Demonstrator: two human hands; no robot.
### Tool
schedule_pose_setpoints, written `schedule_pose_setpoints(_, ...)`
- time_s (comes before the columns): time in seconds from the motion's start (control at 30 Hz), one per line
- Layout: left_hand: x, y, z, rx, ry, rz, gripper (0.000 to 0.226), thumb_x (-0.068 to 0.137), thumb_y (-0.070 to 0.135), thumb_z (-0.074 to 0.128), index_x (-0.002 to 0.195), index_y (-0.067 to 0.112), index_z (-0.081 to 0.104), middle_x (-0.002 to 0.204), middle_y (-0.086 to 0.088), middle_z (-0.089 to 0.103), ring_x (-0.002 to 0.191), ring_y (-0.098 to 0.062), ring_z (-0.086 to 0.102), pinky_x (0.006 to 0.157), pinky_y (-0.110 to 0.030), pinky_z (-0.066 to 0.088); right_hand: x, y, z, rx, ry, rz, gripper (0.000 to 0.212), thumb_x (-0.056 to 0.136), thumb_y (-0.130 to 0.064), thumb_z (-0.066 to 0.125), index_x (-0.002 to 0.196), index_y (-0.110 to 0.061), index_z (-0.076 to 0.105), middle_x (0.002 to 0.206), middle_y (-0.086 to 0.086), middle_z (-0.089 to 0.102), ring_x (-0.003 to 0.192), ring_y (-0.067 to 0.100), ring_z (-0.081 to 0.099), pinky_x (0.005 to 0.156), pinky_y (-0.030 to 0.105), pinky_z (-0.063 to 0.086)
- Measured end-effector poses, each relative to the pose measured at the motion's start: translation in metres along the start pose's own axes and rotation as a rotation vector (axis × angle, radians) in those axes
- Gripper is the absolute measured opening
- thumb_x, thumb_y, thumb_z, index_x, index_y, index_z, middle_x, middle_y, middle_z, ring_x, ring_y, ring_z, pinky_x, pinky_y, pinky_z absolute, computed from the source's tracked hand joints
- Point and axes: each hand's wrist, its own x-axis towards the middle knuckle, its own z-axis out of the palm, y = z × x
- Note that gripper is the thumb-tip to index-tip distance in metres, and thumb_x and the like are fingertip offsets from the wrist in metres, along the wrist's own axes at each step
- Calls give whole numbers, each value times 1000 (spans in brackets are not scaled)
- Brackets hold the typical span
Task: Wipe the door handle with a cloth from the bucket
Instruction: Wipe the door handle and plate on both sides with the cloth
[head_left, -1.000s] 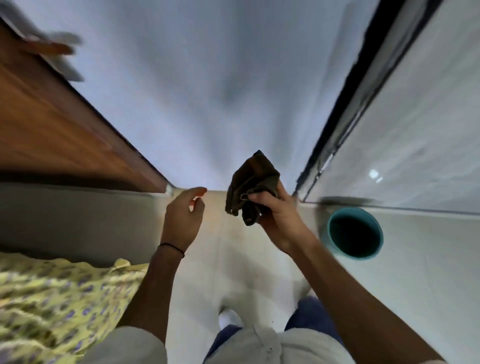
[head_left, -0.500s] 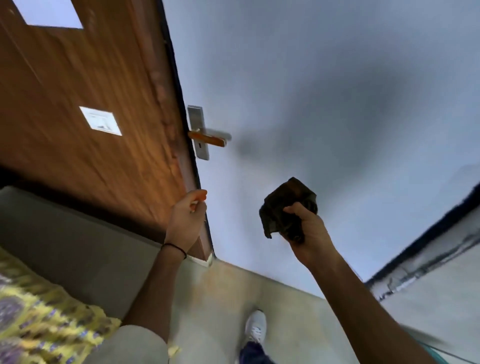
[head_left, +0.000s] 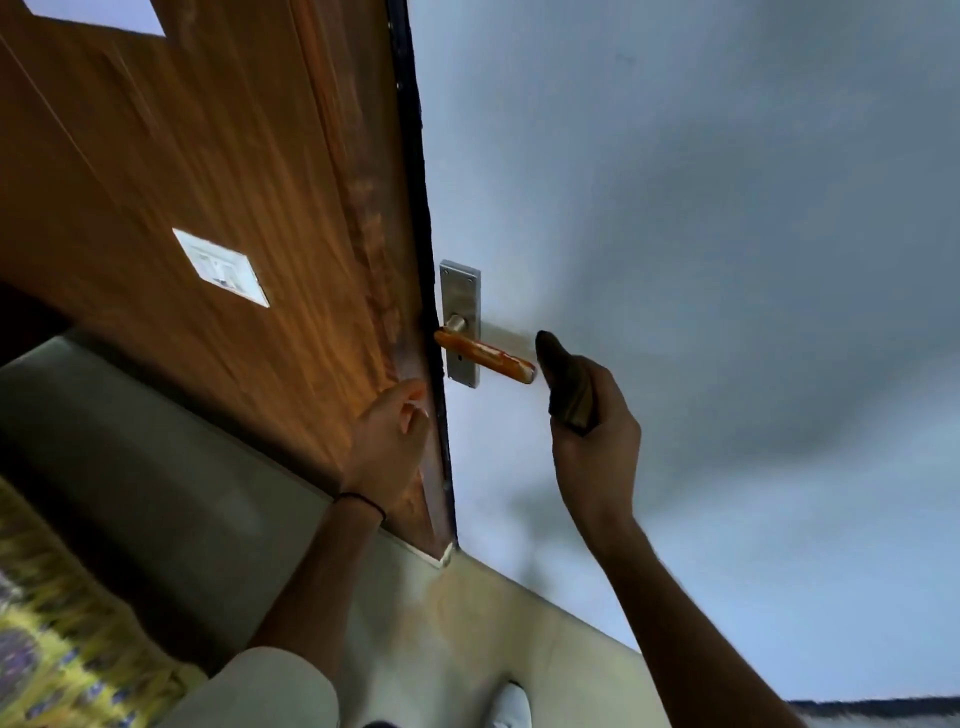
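Observation:
An orange lever door handle (head_left: 485, 357) sticks out from a grey metal plate (head_left: 459, 301) on the pale blue door (head_left: 675, 234). My right hand (head_left: 597, 441) is shut on a dark brown cloth (head_left: 563, 382), whose top end sits just right of the handle's tip, close to it. My left hand (head_left: 389, 441) rests with loosely curled fingers against the dark edge of the wooden frame (head_left: 415, 364), below and left of the handle, and holds nothing. The bucket is out of view.
A wooden panel (head_left: 182, 171) with a white switch plate (head_left: 221, 267) fills the left. A grey ledge (head_left: 156, 467) and a yellow patterned fabric (head_left: 62, 665) lie lower left. A white shoe (head_left: 511, 706) stands on the beige floor (head_left: 467, 623).
The view has swung up from the floor and bucket to the door. My right hand has carried the cloth up and left until it sits beside the handle's tip. My left hand stays at the frame's edge.

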Motion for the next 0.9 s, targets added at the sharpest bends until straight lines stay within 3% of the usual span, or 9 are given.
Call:
schedule_pose_setpoints(0.07, 15, -8, 2, -6, 77, 30, 35, 94, 3, 54, 130, 4, 58, 124, -20, 65, 111, -34, 63, 95, -32, 47, 7, 5, 15, -122, 5, -95, 21, 101, -14, 52, 116, -19, 65, 109, 1, 70, 101, 18, 65, 86, 31, 54)
schedule_pose_setpoints(0.13, 28, -14, 0, 27, 249, 73, 42, 91, 7, 54, 133, 4, 52, 131, -22, 57, 112, -37, 58, 95, -41, 50, 13, 14, 30, -268, -70, -153, 38, 96, -11, 57, 133, -14, 59, 134, 3, 64, 124, 23, 58, 104, 39, 49)
schedule_pose_setpoints(0.23, 47, -19, -7, 134, 442, 124, 66, 90, 15, 58, 149, 3, 33, 157, -24, 28, 141, -38, 35, 114, -47, 36, 13, 23, 53, -452, -165, -178, 56, 87, 1, 64, 141, -11, 54, 147, 8, 55, 138, 30, 49, 111, 50, 43)
schedule_pose_setpoints(0.33, 66, -22, -10, 302, 376, 172, 77, 97, 38, 52, 158, 14, 11, 167, -16, 8, 153, -34, 17, 119, -52, 28, 10, 21, 70, -557, -101, -196, 59, 85, 3, 59, 142, -8, 53, 148, 12, 54, 141, 32, 44, 115, 53, 37)
schedule_pose_setpoints(0.43, 82, -33, -4, 347, 326, 215, 77, 101, 45, 48, 158, 15, 6, 167, -13, 9, 155, -32, 11, 122, -51, 25, 12, 15, 88, -679, -38, -223, 53, 87, -5, 50, 139, -5, 56, 142, 15, 59, 137, 35, 48, 116, 53, 35)
schedule_pose_setpoints(0.53, 94, -45, 2, 304, 311, 256, 75, 103, 40, 47, 158, 11, 5, 167, -16, 11, 155, -32, 12, 124, -49, 22, 21, 5, 111, -804, -8, -218, 49, 86, -6, 58, 135, -3, 58, 134, 17, 63, 128, 37, 56, 115, 50, 35)
schedule_pose_setpoints(0.67, 101, -55, 7, 214, 312, 334, 71, 103, 30, 49, 156, 3, 10, 164, -25, 13, 153, -38, 13, 123, -51, 22, 27, -6, 135, -862, -86, -236, 50, 93, -18, 49, 142, -5, 53, 136, 17, 61, 129, 37, 54, 116, 49, 35)
schedule_pose_setpoints(0.77, 103, -57, 10, 119, 310, 363, 73, 101, 21, 56, 155, 1, 11, 162, -29, 14, 152, -43, 12, 122, -55, 22, 20, -1, 109, -866, -190, -268, 63, 84, -5, 60, 146, -7, 49, 144, 16, 56, 137, 36, 48, 117, 49, 34)
schedule_pose_setpoints(0.9, 105, -60, 10, 19, 300, 378, 75, 99, 16, 60, 155, 3, 11, 162, -29, 13, 152, -43, 10, 121, -58, 22, 15, -1, 86, -859, -178, -211, 60, 85, -8, 53, 145, -8, 51, 144, 13, 56, 136, 36, 49, 115, 49, 35)
